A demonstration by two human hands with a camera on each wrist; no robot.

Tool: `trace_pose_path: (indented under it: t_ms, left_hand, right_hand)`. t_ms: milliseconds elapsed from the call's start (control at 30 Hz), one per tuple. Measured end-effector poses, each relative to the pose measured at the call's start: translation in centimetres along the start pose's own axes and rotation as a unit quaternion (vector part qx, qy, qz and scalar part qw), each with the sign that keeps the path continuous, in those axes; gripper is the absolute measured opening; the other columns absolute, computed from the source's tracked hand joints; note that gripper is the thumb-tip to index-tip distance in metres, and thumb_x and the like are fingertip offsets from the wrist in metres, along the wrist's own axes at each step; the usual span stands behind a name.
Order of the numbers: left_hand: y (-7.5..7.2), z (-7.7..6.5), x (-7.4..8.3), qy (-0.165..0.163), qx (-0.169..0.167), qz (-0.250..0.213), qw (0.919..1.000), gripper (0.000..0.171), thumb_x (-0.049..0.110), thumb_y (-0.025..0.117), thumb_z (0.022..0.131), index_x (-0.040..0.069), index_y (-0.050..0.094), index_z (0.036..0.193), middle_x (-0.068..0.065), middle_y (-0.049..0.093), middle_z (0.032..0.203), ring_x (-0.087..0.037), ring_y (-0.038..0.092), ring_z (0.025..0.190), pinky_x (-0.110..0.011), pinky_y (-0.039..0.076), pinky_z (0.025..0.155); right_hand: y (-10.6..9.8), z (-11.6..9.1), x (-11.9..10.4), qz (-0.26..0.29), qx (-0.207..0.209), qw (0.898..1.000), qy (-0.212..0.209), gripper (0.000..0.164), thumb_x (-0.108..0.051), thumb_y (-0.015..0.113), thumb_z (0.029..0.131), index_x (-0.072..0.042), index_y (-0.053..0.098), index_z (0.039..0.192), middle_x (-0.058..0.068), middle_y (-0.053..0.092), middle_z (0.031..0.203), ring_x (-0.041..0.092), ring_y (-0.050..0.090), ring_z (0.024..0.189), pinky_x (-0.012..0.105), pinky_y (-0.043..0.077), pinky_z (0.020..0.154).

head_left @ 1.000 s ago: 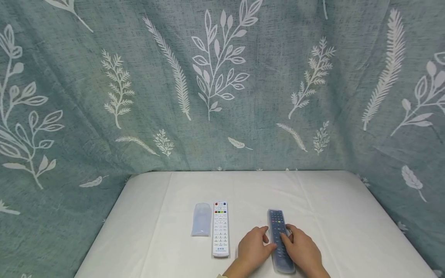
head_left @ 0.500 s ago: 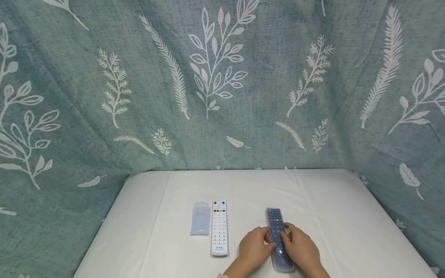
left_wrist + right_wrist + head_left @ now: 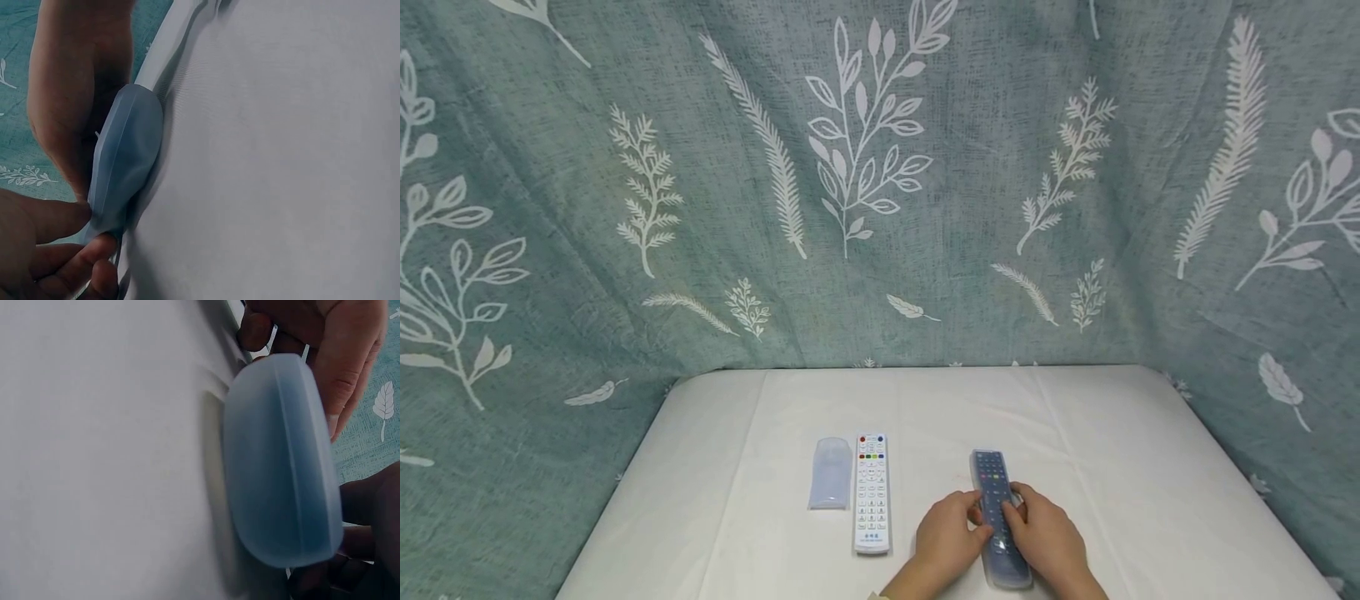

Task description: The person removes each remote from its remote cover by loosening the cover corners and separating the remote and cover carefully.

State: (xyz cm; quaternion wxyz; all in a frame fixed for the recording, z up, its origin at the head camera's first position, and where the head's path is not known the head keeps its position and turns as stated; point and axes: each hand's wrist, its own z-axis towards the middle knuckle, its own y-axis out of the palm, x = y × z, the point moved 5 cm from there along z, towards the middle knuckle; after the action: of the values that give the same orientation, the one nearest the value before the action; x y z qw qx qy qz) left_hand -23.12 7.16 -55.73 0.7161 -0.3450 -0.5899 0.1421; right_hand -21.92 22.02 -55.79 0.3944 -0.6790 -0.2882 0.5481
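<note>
Left hand and right hand pinch the long dark remote in its translucent plastic sleeve from opposite sides. This likely steadies it.

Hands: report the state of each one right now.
Left hand: holding the dark remote.
Right hand: holding the same dark remote from the other side.
</note>
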Motion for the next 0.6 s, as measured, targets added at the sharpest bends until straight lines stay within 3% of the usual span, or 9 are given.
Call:
trace_pose_path:
  t_ms: [167, 267, 433, 600]
  left_hand:
    - [-0.6, -0.4, -0.1, -0.001, 0.013, -0.025, 0.9996, 0.048, 0.018, 0.080, 0.080, 0.007, 0.067, 0.125, 0.013, 0.066, 0.081, 0.006, 0.048, 0.063, -0.014, 0.041, 0.056]
    - [-0.9, -0.6, -0.3, -0.003, 0.020, -0.068, 0.9975, 0.048, 0.013, 0.079, 0.080, 0.004, 0.066, 0.126, 0.011, 0.066, 0.085, 0.008, 0.050, 0.063, -0.012, 0.045, 0.055]
    - [-1.4, -0.8, -0.6, -0.010, 0.030, -0.131, 0.9909, 0.049, 0.004, 0.077, 0.081, 0.001, 0.064, 0.128, 0.007, 0.066, 0.089, 0.009, 0.056, 0.066, -0.009, 0.050, 0.055]
    - [-1.9, -1.1, -1.5, -0.036, 0.058, -0.181, 0.9811, 0.043, 0.002, 0.072, 0.085, 0.003, 0.065, 0.128, 0.007, 0.063, 0.087, 0.006, 0.056, 0.057, -0.012, 0.048, 0.046]
  right_hand:
    - [0.3, 0.1, -0.3, 0.017, 0.001, 1.000, 0.000, 0.049, -0.025, 0.062, 0.096, 0.005, 0.055, 0.134, 0.000, 0.062, 0.074, 0.012, 0.052, 0.058, 0.026, 0.041, 0.050]
    - [0.4, 0.1, -0.5, 0.032, 0.011, 0.999, -0.007, 0.049, -0.026, 0.062, 0.096, 0.004, 0.056, 0.134, 0.000, 0.064, 0.077, 0.011, 0.052, 0.059, 0.024, 0.041, 0.050]
    - [0.4, 0.1, -1.1, 0.064, 0.024, 0.997, -0.024, 0.047, -0.025, 0.063, 0.095, 0.002, 0.057, 0.134, 0.001, 0.067, 0.082, 0.010, 0.054, 0.062, 0.022, 0.041, 0.051]
    - [0.8, -0.1, -2.0, 0.110, 0.031, 0.993, -0.020, 0.049, -0.025, 0.064, 0.096, 0.001, 0.056, 0.136, 0.003, 0.069, 0.087, 0.007, 0.060, 0.064, 0.020, 0.045, 0.052]
